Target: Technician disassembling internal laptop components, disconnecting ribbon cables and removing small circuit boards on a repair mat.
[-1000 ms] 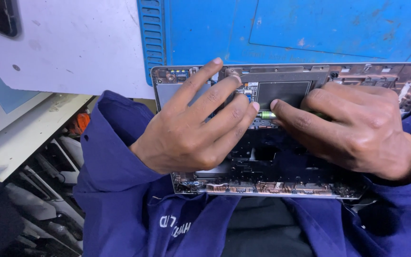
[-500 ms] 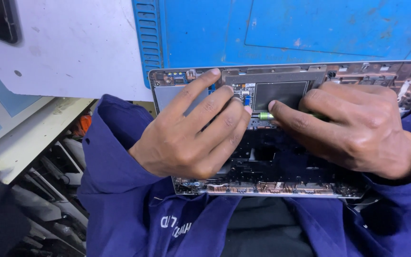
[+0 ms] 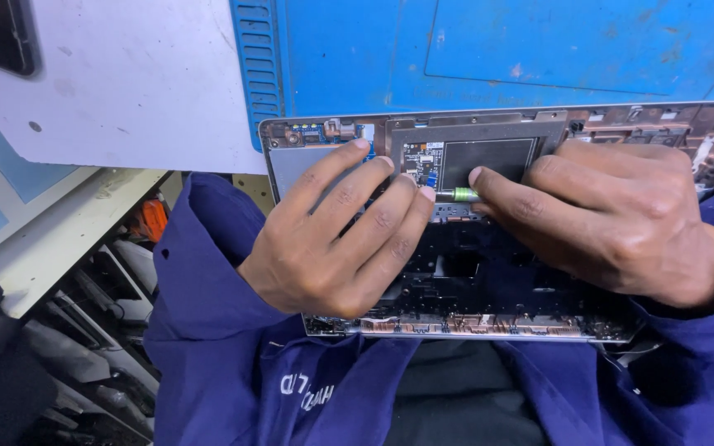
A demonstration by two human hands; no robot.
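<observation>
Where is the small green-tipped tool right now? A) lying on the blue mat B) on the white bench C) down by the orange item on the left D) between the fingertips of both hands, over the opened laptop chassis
D: the green-tipped tool sits between the left hand and the right hand, just below the dark touchpad underside of the opened laptop chassis.

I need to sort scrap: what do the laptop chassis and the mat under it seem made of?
Laptop chassis: probably metal, given its matte silver-grey frame and coppery edge strips. Blue mat: likely rubber or silicone, with a dull scuffed surface and moulded ribbed slots at its left edge.
</observation>
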